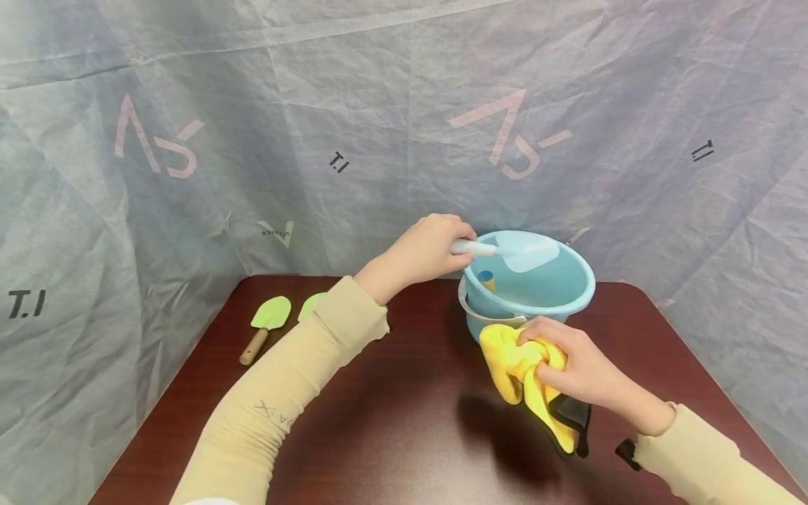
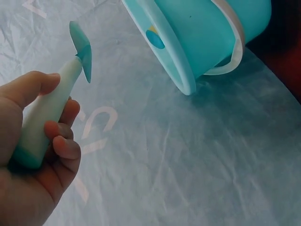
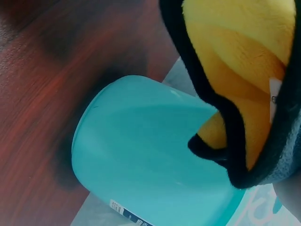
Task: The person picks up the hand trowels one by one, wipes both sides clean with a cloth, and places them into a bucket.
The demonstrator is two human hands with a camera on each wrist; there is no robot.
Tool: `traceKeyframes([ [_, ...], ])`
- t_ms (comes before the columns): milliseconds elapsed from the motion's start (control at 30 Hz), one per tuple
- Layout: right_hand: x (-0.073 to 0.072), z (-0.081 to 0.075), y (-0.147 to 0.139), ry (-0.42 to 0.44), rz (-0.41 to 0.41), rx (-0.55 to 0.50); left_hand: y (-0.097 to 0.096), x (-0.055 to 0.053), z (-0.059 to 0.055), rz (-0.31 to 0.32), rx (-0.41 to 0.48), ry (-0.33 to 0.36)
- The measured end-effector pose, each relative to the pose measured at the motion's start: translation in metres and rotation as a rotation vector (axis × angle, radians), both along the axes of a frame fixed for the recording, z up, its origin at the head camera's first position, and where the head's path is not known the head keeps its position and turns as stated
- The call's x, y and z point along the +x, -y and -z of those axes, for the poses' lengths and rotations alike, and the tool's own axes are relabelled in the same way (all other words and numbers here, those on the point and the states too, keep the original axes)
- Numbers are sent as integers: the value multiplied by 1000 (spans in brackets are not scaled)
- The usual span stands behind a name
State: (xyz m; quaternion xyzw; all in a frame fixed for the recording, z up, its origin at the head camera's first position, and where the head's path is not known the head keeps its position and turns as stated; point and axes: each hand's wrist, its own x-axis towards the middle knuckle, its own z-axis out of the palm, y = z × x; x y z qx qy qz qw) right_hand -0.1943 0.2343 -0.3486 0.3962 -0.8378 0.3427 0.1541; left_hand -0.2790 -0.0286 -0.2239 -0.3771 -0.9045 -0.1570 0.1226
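Note:
My left hand (image 1: 432,245) grips a small trowel by its white handle (image 2: 51,113). The trowel's pale blue blade (image 1: 527,251) is held over the mouth of a light blue bucket (image 1: 577,308). A yellow cloth (image 1: 514,358) with dark edging hangs bunched from my right hand (image 1: 577,365), just in front of the bucket. Seen from the right wrist, folds of the cloth (image 3: 240,52) cover part of the bucket's side (image 3: 155,150). Inside the bucket, a blue-and-yellow item (image 1: 486,279) shows near the left wall.
A green trowel (image 1: 271,313) with a wooden handle lies at the table's left side. Beside it, a second green blade (image 1: 311,306) is partly hidden by my left sleeve. The bucket's white carrying handle (image 2: 237,47) hangs down. A grey fabric sheet (image 1: 379,140) stands behind the dark red table (image 1: 391,421).

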Motion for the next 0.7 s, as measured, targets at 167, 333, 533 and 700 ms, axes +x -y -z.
traceKeyframes([
  [167,-2,6,2,-71,-38,28,-21,-11,1,4,-31,46],
  [333,-1,9,5,-57,-45,52,-40,-21,10,1,-40,94],
  [533,1,11,7,-16,-41,79,-57,-24,25,14,-57,118],
  [700,0,14,7,-42,-59,66,-70,-27,38,4,-111,145],
])
